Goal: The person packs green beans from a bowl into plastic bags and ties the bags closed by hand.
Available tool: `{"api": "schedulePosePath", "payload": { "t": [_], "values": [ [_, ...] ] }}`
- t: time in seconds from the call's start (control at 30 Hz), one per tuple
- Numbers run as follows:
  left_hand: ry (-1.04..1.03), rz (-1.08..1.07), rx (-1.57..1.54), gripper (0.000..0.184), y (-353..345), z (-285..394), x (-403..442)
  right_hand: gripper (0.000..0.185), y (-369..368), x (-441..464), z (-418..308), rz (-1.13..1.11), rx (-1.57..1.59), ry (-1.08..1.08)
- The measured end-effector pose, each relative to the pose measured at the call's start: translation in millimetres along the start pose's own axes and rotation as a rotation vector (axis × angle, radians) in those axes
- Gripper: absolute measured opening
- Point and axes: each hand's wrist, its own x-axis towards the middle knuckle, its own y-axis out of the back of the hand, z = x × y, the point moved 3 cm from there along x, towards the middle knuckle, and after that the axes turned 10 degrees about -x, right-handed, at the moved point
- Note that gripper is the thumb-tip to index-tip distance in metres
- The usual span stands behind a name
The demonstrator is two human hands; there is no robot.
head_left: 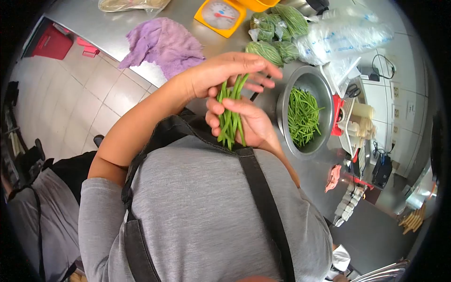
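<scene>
My right hand (251, 120) is closed round a small bunch of long green beans (229, 123), thumb across them, in front of my chest. Just above it, my left hand (232, 70) has its fingers stretched out and apart, with the palm over the top ends of the beans; whether it touches them is hard to tell. To the right of my hands stands a metal bowl (283, 113) holding many cut green beans (303, 115). Bagged bundles of long beans (292, 21) lie beyond the hands.
A yellow scale (220, 16) and purple cloth (162, 44) lie on the metal table (105, 23). Clear plastic bags (347, 40), a white basket (346, 127) and a pink cloth (333, 178) are on the right. Another person's grey sleeve (44, 221) shows at lower left.
</scene>
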Motion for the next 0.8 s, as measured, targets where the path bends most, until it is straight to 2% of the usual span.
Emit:
{"api": "schedulePosePath", "payload": {
  "t": [0.07,0.1,0.2,0.23,0.33,0.37,0.43,0.47,0.5,0.6,0.63,0.7,0.8],
  "values": [
    [0.104,-0.015,-0.042,0.052,0,-3,-13,0.030,7,0,12,-0.075,0.077,-0.051],
    [0.088,0.099,0.064,0.059,-4,-2,-21,0.039,7,-1,16,-0.142,0.112,-0.049],
    [0.253,0.358,-0.010,0.062,1,-8,-53,0.047,-2,-15,15,0.002,0.023,-0.057],
    [0.185,0.377,0.064,0.066,4,-14,-60,0.050,1,-20,15,0.005,-0.014,-0.074],
    [0.274,0.357,0.104,0.068,-17,-12,-78,0.051,12,-24,24,-0.036,-0.108,-0.049],
    [0.234,0.333,0.050,0.069,-16,-19,-79,0.047,15,-21,31,-0.002,-0.055,-0.043],
    [-0.042,0.557,0.001,0.069,-6,-31,-67,0.042,22,-14,30,0.022,0.040,-0.054],
    [-0.034,0.696,-0.135,0.064,-4,-36,-67,0.039,25,-12,28,0.033,0.084,-0.058],
    [-0.045,0.839,-0.275,0.060,-8,-33,-67,0.033,21,-9,26,0.148,0.082,-0.021],
    [0.364,0.548,-0.373,0.045,-2,-42,-81,0.032,32,-1,21,0.051,0.034,-0.070],
    [0.446,0.577,-0.458,0.034,-8,-39,-82,0.033,31,2,21,0.019,0.055,-0.060],
    [0.434,0.561,-0.524,0.031,-4,-46,-83,0.035,29,7,23,-0.043,0.101,-0.038],
    [0.361,0.500,-0.613,0.028,6,-51,-81,0.049,26,4,17,0.050,0.035,-0.098]
  ]
}}
